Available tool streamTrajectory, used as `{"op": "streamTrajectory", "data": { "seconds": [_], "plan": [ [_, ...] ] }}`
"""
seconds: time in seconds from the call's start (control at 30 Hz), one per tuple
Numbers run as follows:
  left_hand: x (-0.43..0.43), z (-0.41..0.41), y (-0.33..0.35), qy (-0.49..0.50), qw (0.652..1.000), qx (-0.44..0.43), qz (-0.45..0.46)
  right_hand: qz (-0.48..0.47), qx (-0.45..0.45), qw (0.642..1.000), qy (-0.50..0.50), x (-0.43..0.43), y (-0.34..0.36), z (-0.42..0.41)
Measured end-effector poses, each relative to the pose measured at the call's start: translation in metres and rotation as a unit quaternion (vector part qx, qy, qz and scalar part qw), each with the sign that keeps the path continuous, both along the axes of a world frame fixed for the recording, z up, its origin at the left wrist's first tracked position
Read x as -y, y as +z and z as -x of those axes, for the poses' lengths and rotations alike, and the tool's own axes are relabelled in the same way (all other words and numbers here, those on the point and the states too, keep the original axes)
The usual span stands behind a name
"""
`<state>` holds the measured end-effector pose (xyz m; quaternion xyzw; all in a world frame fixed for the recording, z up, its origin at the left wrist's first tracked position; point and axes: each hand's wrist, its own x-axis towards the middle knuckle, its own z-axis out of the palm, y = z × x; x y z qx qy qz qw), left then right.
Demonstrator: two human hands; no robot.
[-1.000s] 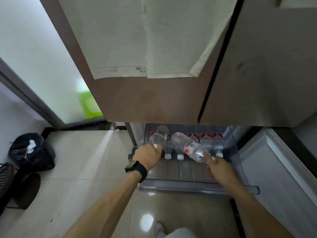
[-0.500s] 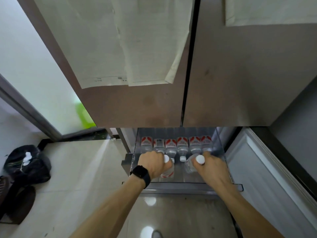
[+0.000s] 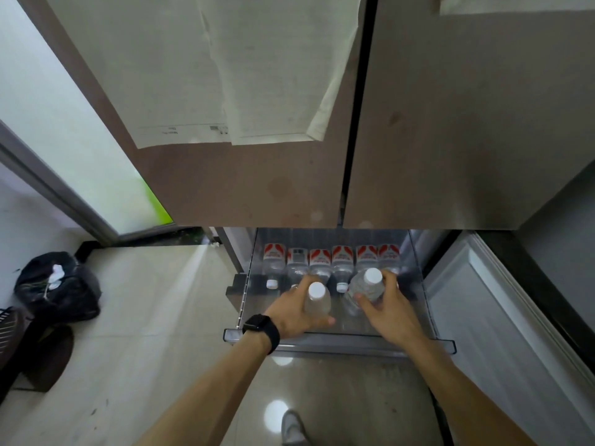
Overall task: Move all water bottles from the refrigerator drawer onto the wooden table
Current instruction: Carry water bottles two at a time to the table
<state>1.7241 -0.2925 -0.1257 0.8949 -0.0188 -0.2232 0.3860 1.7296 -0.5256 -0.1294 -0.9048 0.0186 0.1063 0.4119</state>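
- The left hand (image 3: 294, 312), just below the centre of the frame, has fingers and thumb wrapped round a clear water bottle (image 3: 318, 304) with its white cap pointing up at the camera.
- The right hand (image 3: 391, 313), just to the right of it, grasps a second bottle (image 3: 362, 292) round its body, cap up and tilted slightly to the left.
- Both held bottles are inside the refrigerator drawer (image 3: 338, 345), over its front half, with a small gap between them.
- Behind them, along the back of the drawer, a row of bottles (image 3: 331, 260) lies side by side: six red-and-white labels show, and the caps point toward the lower edge of the frame.
- A black watch (image 3: 261, 329) sits on the left wrist.
- Above the drawer, the brown refrigerator doors (image 3: 450, 140) fill the upper frame, shut, with sheets of paper (image 3: 225, 75) stuck to the left one.
- At the left edge a black bag (image 3: 61, 288) sits on the pale tiled floor (image 3: 154, 317).
- A shoe (image 3: 291, 426) shows at the bottom centre.
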Motion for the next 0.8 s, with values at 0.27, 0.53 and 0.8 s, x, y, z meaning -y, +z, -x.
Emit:
{"op": "streamTrajectory", "data": {
  "seconds": [0.27,0.53,0.8],
  "plan": [
    [0.021,-0.003,-0.008,0.058,0.997,0.032,-0.033,0.002,-0.023,0.998,-0.052,-0.02,-0.002,-0.024],
    [0.029,0.005,-0.003,0.136,0.989,0.044,-0.029,0.001,-0.013,0.998,0.068,0.012,-0.017,-0.017],
    [0.008,0.027,0.028,0.233,0.967,0.098,0.017,-0.012,-0.002,1.0,0.025,0.021,-0.017,-0.01]
  ]
}}
